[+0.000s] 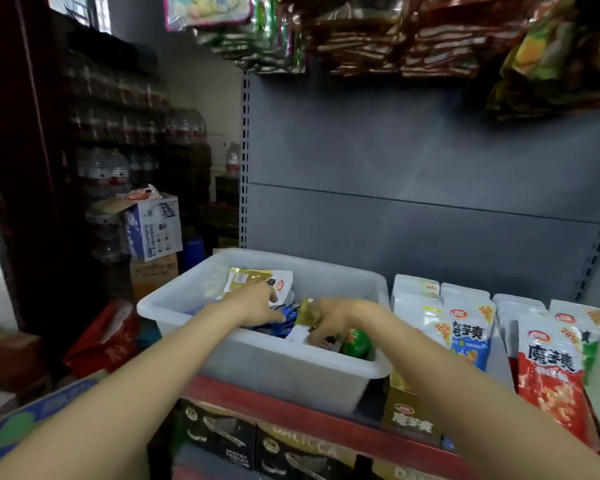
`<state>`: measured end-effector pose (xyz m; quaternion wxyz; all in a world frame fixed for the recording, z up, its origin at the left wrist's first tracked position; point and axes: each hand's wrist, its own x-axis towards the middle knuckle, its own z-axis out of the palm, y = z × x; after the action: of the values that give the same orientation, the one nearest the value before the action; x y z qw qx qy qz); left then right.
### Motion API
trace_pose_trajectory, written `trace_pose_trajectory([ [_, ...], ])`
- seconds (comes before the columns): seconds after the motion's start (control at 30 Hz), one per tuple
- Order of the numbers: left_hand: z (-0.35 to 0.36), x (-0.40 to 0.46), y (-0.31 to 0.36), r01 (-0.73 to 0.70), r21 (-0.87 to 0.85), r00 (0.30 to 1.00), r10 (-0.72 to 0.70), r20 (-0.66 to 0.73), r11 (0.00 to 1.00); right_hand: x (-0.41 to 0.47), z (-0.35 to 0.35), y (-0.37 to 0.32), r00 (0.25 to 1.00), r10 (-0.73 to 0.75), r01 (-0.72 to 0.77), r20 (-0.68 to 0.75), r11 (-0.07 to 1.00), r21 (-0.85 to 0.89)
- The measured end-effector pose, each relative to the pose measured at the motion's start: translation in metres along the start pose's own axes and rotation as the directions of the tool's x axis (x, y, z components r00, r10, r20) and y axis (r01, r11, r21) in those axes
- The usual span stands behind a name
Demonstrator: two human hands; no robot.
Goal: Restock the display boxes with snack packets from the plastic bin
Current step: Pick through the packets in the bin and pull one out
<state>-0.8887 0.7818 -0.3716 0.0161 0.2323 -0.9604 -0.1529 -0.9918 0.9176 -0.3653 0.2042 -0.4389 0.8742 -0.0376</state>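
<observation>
A translucent white plastic bin [274,362] sits on the shelf with mixed snack packets inside, gold, blue and green. My left hand [257,303] reaches into it and lies over a gold-and-white packet [253,280] and blue packets [284,323]; whether it grips one I cannot tell. My right hand [329,322] is in the bin too, fingers curled down round a gold-and-white packet [305,318] next to a green packet [357,342]. To the right of the bin stand display boxes: a gold one [407,415], then rows of blue [470,336] and red [549,368] packets.
The grey shelf back panel [413,161] rises behind the bin. Snack bags [378,32] hang overhead. Cardboard boxes [153,230] and water bottles [108,171] stack on the left floor. Black cartons [222,434] sit under the red shelf edge [291,410].
</observation>
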Motion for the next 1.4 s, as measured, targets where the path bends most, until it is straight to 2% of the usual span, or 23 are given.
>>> trace_pose_trajectory([
  [0.2,0.009,0.012,-0.008,-0.040,-0.068,0.996,0.045,0.078,0.997,0.017,-0.001,0.005,0.995,-0.003,0.021,0.098,0.981,-0.191],
  [0.27,0.008,0.013,-0.009,-0.046,-0.074,0.996,0.051,0.070,0.996,0.012,-0.005,0.004,0.992,-0.060,0.079,0.108,0.981,-0.179],
  [0.37,0.007,0.010,-0.012,-0.054,-0.122,0.998,0.059,0.035,0.991,0.001,-0.015,0.003,0.981,-0.169,0.176,0.096,0.982,-0.069],
  [0.43,0.005,0.008,-0.012,-0.066,-0.215,0.997,0.058,-0.042,0.974,-0.004,-0.020,0.003,0.982,-0.190,0.190,-0.008,0.982,-0.008],
  [0.5,0.004,0.005,-0.009,-0.126,-0.307,0.988,0.090,-0.129,0.943,-0.007,-0.024,0.002,0.952,-0.231,0.234,-0.200,0.972,-0.011],
  [0.53,0.003,0.003,-0.007,-0.170,-0.365,0.980,0.117,-0.161,0.915,-0.009,-0.027,0.001,0.913,-0.267,0.275,-0.307,0.961,-0.016],
  [0.6,0.001,-0.004,-0.001,-0.255,-0.499,0.963,0.172,-0.205,0.828,-0.017,-0.033,-0.001,0.791,-0.306,0.377,-0.530,0.926,0.028],
  [0.67,-0.001,-0.010,0.005,-0.328,-0.560,0.942,0.222,-0.251,0.761,-0.025,-0.038,0.002,0.680,-0.258,0.501,-0.687,0.848,0.176],
  [0.77,-0.005,-0.018,0.017,-0.384,-0.575,0.917,0.224,-0.331,0.722,-0.039,-0.041,0.009,0.636,-0.044,0.605,-0.770,0.648,0.463],
  [0.83,-0.007,-0.022,0.026,-0.405,-0.594,0.901,0.195,-0.387,0.695,-0.054,-0.041,0.016,0.633,0.072,0.643,-0.770,0.505,0.576],
  [0.97,-0.005,-0.031,0.055,-0.441,-0.612,0.883,0.195,-0.427,0.656,-0.085,-0.034,0.038,0.703,0.112,0.647,-0.702,0.309,0.697],
  [1.03,-0.002,-0.036,0.077,-0.456,-0.615,0.880,0.222,-0.420,0.644,-0.100,-0.029,0.051,0.696,0.154,0.639,-0.701,0.312,0.703],
  [1.2,0.007,-0.039,0.138,-0.504,-0.605,0.859,0.287,-0.423,0.617,-0.138,-0.032,0.091,0.602,0.248,0.668,-0.759,0.365,0.649],
  [1.23,0.010,-0.038,0.148,-0.517,-0.570,0.850,0.302,-0.432,0.639,-0.144,-0.034,0.098,0.581,0.268,0.670,-0.768,0.378,0.639],
  [1.3,0.017,-0.035,0.162,-0.524,-0.416,0.830,0.337,-0.443,0.743,-0.154,-0.036,0.111,0.564,0.291,0.658,-0.773,0.406,0.634],
  [1.4,0.027,-0.029,0.163,-0.484,-0.259,0.846,0.371,-0.383,0.836,-0.158,-0.033,0.123,0.587,0.272,0.619,-0.762,0.456,0.639],
])
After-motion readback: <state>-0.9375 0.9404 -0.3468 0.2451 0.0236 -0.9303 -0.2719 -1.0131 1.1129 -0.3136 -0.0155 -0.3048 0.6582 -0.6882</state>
